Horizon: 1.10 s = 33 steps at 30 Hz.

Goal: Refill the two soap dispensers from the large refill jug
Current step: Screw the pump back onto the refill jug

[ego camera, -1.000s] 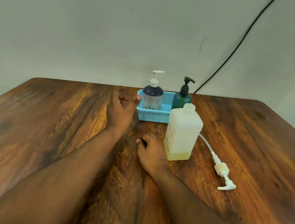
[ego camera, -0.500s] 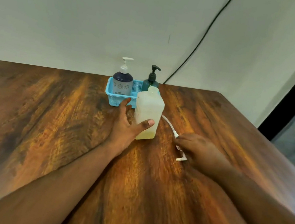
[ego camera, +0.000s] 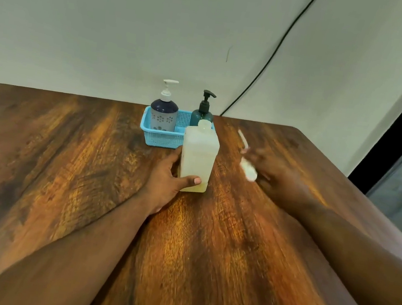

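The refill jug [ego camera: 198, 158] stands upright on the bench [ego camera: 69, 159], its neck open with no pump in it and only a shallow layer of yellowish liquid at the bottom. The left hand [ego camera: 168, 182] grips its near side, thumb across the front and fingers curled round the left face. The right hand [ego camera: 278, 175] is blurred, well to the right of the jug, holding the jug's white pump [ego camera: 247, 165] with its long tube; I cannot tell just how its fingers lie. Both dispensers, the navy floral one [ego camera: 163, 116] and the dark green one [ego camera: 201, 116], sit capped in the blue basket [ego camera: 161, 139] just behind the jug, so by my reading nothing is refilled yet: both pumps must come off and both pours remain. The bench has broad bare wood in front and to the left; its right edge runs close under the right forearm.
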### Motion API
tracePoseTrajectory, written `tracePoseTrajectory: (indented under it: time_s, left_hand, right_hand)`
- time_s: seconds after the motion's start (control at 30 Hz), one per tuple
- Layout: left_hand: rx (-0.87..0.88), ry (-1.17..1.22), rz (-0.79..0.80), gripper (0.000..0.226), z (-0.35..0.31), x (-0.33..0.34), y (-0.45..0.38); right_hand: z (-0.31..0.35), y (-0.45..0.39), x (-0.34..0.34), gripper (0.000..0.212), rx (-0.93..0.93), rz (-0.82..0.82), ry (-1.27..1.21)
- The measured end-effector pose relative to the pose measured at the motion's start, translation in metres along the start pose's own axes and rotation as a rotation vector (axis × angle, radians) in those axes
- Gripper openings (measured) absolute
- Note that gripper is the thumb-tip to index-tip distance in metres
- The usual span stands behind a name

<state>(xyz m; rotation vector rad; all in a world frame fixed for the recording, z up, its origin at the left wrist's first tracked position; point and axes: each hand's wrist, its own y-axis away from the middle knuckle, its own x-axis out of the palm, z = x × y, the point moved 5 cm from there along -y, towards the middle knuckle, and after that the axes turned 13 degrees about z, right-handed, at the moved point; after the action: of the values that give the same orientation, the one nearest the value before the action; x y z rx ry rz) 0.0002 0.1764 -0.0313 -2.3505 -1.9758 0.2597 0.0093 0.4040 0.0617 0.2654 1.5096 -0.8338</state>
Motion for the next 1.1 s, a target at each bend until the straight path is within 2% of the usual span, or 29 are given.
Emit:
tracePoseTrajectory:
  time_s: [0.1,0.27,0.37,0.57,0.73,0.87,0.97,1.1]
  left_hand:
    - [-0.003,0.014,-0.004,0.084,0.001,-0.001,0.0]
    - [-0.005,-0.011,-0.014,0.089,0.001,0.0,0.001]
    - [-0.004,-0.023,-0.017,0.089,-0.001,0.0,0.003]
    - [-0.006,-0.049,-0.03,0.087,-0.005,0.001,0.006]
    - [-0.022,-0.051,-0.02,0.085,-0.003,0.002,0.005]
    - [-0.023,-0.03,-0.017,0.089,0.001,0.001,0.004]
    - [-0.008,-0.04,-0.018,0.088,0.001,0.001,0.004]
    - [-0.007,-0.022,-0.019,0.09,0.005,-0.001,0.001]
  right_hand:
    - [0.013,-0.014,-0.053,0.039,0.15,-0.313,-0.395]
    - [0.047,-0.046,-0.116,0.037,0.02,-0.497,-0.652]
    - [0.058,-0.059,-0.13,0.036,-0.018,-0.521,-0.697]
    - [0.066,-0.076,-0.129,0.037,0.014,-0.485,-0.636]
    - [0.058,-0.086,-0.115,0.036,0.121,-0.468,-0.776]
    - [0.054,-0.097,-0.088,0.027,0.213,-0.383,-0.869]
    - [0.05,-0.099,-0.085,0.019,0.213,-0.457,-0.92]
    - [0.036,-0.096,-0.118,0.012,0.155,-0.626,-0.925]
